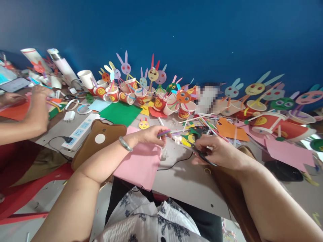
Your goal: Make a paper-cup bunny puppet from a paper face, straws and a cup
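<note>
My left hand (pixel 155 135), with a bangle at the wrist, pinches a thin purple-and-green strip (pixel 164 133) above the table. Black-handled scissors (pixel 203 156) are in my right hand (pixel 210 149), their tips pointing towards the left hand but apart from the strip. Under my left forearm lies pink paper (pixel 141 164). Just behind that hand is a small yellow rabbit face (pixel 144 123) with pink ears. Coloured scraps and thin sticks (pixel 202 124) are heaped beyond my right hand, with orange paper (pixel 230 129) beside them.
Red paper cups (pixel 159 102) carrying paper rabbit figures line the blue wall. A brown bear-shaped pad (pixel 101 141), a white power strip (pixel 82 130) and green paper (pixel 121 112) lie to the left. Another person's arm (pixel 32 114) reaches over the table at far left.
</note>
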`<control>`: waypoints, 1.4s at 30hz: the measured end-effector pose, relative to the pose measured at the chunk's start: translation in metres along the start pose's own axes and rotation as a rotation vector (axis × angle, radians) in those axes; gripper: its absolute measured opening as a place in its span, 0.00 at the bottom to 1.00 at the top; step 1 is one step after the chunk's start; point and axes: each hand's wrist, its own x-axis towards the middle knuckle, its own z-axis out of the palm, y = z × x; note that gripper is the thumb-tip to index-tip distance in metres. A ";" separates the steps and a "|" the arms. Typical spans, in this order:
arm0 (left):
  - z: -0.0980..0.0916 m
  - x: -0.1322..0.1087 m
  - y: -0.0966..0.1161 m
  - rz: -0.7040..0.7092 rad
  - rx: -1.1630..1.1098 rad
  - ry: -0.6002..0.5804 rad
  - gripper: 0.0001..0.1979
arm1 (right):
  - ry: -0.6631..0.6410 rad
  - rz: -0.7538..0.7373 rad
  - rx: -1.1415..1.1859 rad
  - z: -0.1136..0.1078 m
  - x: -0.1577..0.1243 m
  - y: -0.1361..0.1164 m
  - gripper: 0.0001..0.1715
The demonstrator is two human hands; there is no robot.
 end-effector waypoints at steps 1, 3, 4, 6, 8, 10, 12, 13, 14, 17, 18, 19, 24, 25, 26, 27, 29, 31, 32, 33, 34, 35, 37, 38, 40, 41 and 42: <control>-0.002 0.000 0.002 -0.014 -0.005 0.013 0.19 | -0.099 -0.020 0.009 0.000 0.000 -0.001 0.31; -0.005 -0.001 0.006 -0.035 -0.034 0.035 0.19 | -0.241 -0.030 -0.064 0.002 0.001 -0.003 0.25; -0.006 -0.001 0.007 -0.042 -0.054 0.041 0.19 | -0.259 -0.014 -0.136 0.005 0.002 -0.004 0.19; -0.007 -0.002 0.009 -0.045 -0.090 0.055 0.19 | -0.227 0.031 -0.284 0.013 0.004 -0.007 0.09; -0.007 -0.003 0.010 -0.028 -0.121 0.072 0.18 | -0.205 0.066 -0.377 0.022 0.007 -0.009 0.04; -0.006 -0.003 0.011 0.004 -0.135 0.089 0.17 | -0.195 0.085 -0.421 0.030 0.008 -0.009 0.06; -0.005 -0.004 0.011 0.026 -0.137 0.098 0.16 | -0.189 0.092 -0.424 0.036 0.008 -0.009 0.11; -0.004 -0.004 0.011 0.030 -0.134 0.098 0.16 | -0.187 0.088 -0.415 0.039 0.007 -0.009 0.13; -0.003 -0.004 0.012 0.030 -0.131 0.096 0.16 | -0.187 0.080 -0.403 0.040 0.007 -0.009 0.15; 0.000 -0.004 0.012 0.020 -0.130 0.071 0.15 | -0.183 0.063 -0.364 0.043 0.005 -0.008 0.18; 0.001 -0.004 0.012 0.023 -0.134 0.062 0.15 | -0.185 0.060 -0.351 0.043 0.004 -0.008 0.17; 0.002 -0.005 0.012 0.033 -0.138 0.054 0.15 | -0.188 0.057 -0.336 0.042 0.004 -0.007 0.17; 0.010 -0.007 0.013 0.115 -0.124 0.078 0.13 | -0.220 0.016 -0.281 0.036 0.002 -0.006 0.17; 0.011 -0.007 0.014 0.114 -0.121 0.091 0.12 | -0.220 0.006 -0.291 0.035 0.002 -0.006 0.17; 0.013 -0.007 0.014 0.108 -0.121 0.108 0.12 | -0.208 0.005 -0.313 0.036 0.001 -0.006 0.16; 0.014 -0.006 0.015 0.101 -0.126 0.126 0.12 | -0.187 0.011 -0.341 0.036 0.001 -0.006 0.16; 0.016 -0.006 0.017 0.096 -0.139 0.165 0.12 | -0.147 0.038 -0.379 0.040 0.001 -0.005 0.14; 0.017 -0.005 0.017 0.104 -0.149 0.194 0.12 | -0.155 0.056 -0.355 0.043 0.002 -0.004 0.12; 0.017 -0.005 0.017 0.111 -0.151 0.206 0.12 | -0.176 0.057 -0.320 0.045 0.003 -0.003 0.10; 0.017 -0.005 0.017 0.119 -0.151 0.218 0.13 | -0.199 0.057 -0.282 0.046 0.003 -0.002 0.09; 0.017 -0.005 0.016 0.128 -0.151 0.229 0.13 | -0.217 0.058 -0.248 0.046 0.004 -0.002 0.08; 0.017 -0.005 0.016 0.135 -0.150 0.237 0.13 | -0.226 0.060 -0.220 0.046 0.005 -0.002 0.06; 0.017 -0.005 0.017 0.142 -0.144 0.244 0.12 | -0.185 0.070 -0.172 0.043 0.006 -0.004 0.04; 0.018 -0.005 0.017 0.141 -0.135 0.245 0.12 | -0.122 0.078 -0.140 0.041 0.007 -0.005 0.06; 0.020 -0.005 0.017 0.140 -0.115 0.255 0.12 | 0.075 0.094 -0.028 0.037 0.009 -0.007 0.11; 0.021 -0.004 0.017 0.142 -0.109 0.263 0.13 | 0.178 0.097 0.057 0.037 0.010 -0.008 0.13; 0.023 -0.004 0.016 0.145 -0.107 0.263 0.14 | 0.259 0.089 0.157 0.037 0.011 -0.010 0.15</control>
